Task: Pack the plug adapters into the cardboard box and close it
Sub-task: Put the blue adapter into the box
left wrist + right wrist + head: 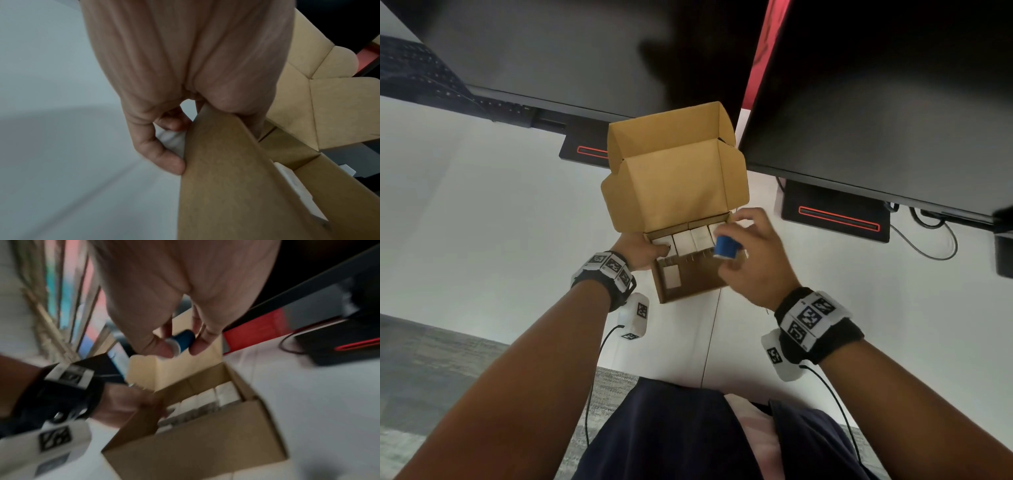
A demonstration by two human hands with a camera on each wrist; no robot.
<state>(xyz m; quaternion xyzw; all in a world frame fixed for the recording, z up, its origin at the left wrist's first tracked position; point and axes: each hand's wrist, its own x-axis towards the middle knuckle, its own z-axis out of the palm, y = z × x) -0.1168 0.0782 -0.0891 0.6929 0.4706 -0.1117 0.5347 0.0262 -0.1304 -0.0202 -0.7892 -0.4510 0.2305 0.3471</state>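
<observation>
The cardboard box [690, 286] stands on the white desk with its lid [674, 178] raised at the back. A row of white plug adapters [686, 241] fills its far side. My left hand [650, 251] grips the box's left wall [226, 178], fingers [170, 164] curled outside it and the thumb inside. My right hand [732, 236] hovers over the box's right end and pinches a small blue cylindrical adapter [723, 247]. In the blurred right wrist view the blue adapter [185, 339] sits between thumb and fingers [197, 347], above the white adapters [205, 399] in the box [205, 443].
Two dark monitors [887, 102] hang over the back of the desk. Their black stands [835, 217] with red light strips flank the box, and cables [935, 246] trail at the right. A seam [710, 339] splits the white desk. Grey carpet lies below the near edge.
</observation>
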